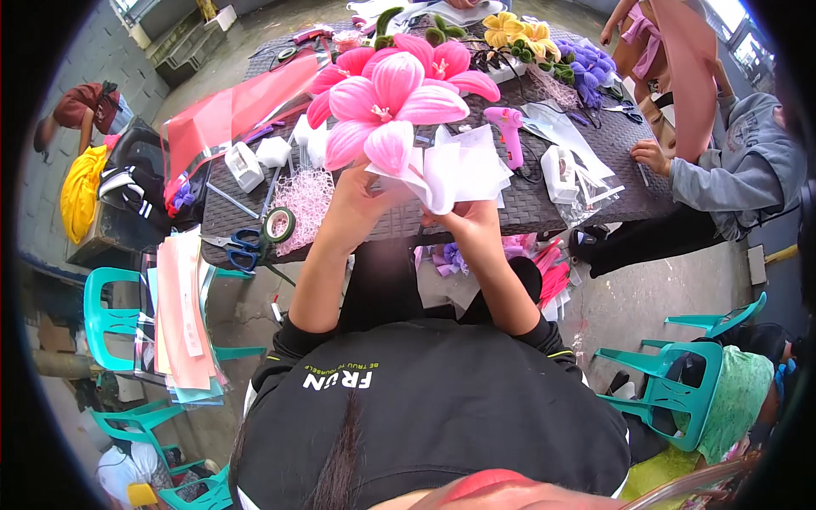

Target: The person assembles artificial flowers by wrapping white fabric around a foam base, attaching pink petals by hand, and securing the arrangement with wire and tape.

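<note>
A bunch of pink pipe-cleaner lilies point(382, 111) is held up in front of me above the woven tabletop. My left hand point(366, 194) grips it from below, at the left edge of the white wrapping paper point(440, 172) around the lower part. My right hand point(468, 220) pinches the lower right of that paper, which is folded and curls outward. The stems are hidden behind the paper and fingers. A pink hot glue gun point(508, 132) lies just beyond my right hand. Pink netting point(305, 213) and a roll of green floral tape point(278, 224) lie left of my left hand.
Blue-handled scissors point(244, 250) sit at the table's near left edge. White tape dispensers point(243, 167) stand on both sides. Red wrapping sheet point(236, 108) covers the far left; yellow flowers point(519, 32) and purple flowers point(586, 67) lie far right. A person's grey sleeve point(701, 188) reaches the right edge.
</note>
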`<state>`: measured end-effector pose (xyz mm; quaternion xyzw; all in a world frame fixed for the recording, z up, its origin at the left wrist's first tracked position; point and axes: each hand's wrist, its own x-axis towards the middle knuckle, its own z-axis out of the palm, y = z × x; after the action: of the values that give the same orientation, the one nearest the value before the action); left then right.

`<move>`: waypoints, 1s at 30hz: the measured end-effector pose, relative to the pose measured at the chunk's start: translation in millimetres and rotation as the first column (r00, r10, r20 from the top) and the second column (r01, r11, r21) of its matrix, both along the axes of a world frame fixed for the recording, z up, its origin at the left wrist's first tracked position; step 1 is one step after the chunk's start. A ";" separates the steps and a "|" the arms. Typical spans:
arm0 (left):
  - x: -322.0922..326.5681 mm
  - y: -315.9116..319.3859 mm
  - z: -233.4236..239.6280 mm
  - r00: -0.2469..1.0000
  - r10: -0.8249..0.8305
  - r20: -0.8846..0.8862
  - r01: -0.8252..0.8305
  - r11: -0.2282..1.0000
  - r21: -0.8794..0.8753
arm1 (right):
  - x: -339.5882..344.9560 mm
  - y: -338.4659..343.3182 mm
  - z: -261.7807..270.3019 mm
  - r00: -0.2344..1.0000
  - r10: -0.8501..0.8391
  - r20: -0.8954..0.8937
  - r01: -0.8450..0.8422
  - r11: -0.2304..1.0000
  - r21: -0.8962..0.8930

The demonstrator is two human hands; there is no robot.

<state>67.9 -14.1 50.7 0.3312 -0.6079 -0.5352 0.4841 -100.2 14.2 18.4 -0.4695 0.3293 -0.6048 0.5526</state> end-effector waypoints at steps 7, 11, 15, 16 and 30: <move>2.3 5.2 2.6 0.993 -0.074 0.096 0.072 0.997 0.027 | -3.7 -2.0 6.0 0.996 -0.026 0.088 0.027 1.000 -0.010; -0.7 4.1 -1.9 0.988 -0.090 0.129 0.086 0.995 0.043 | -2.1 -1.4 6.9 0.991 -0.060 0.122 0.067 0.997 -0.050; -5.3 5.9 5.5 0.969 -0.006 0.246 0.044 0.988 -0.149 | -5.7 -2.9 -6.0 0.979 -0.202 0.013 0.202 0.978 -0.043; -5.2 5.8 7.1 0.967 -0.015 0.254 0.054 0.988 -0.147 | -8.1 -4.1 -7.7 0.982 -0.190 0.000 0.189 0.981 -0.041; 1.1 7.4 -8.1 0.989 0.040 0.145 -0.022 0.991 -0.129 | 4.4 6.1 -8.2 0.994 -0.096 0.045 0.096 0.995 0.005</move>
<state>69.0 -6.7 42.6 0.3477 -0.6696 -0.4618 0.4663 -95.9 20.3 10.2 -0.4386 0.3399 -0.6404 0.5310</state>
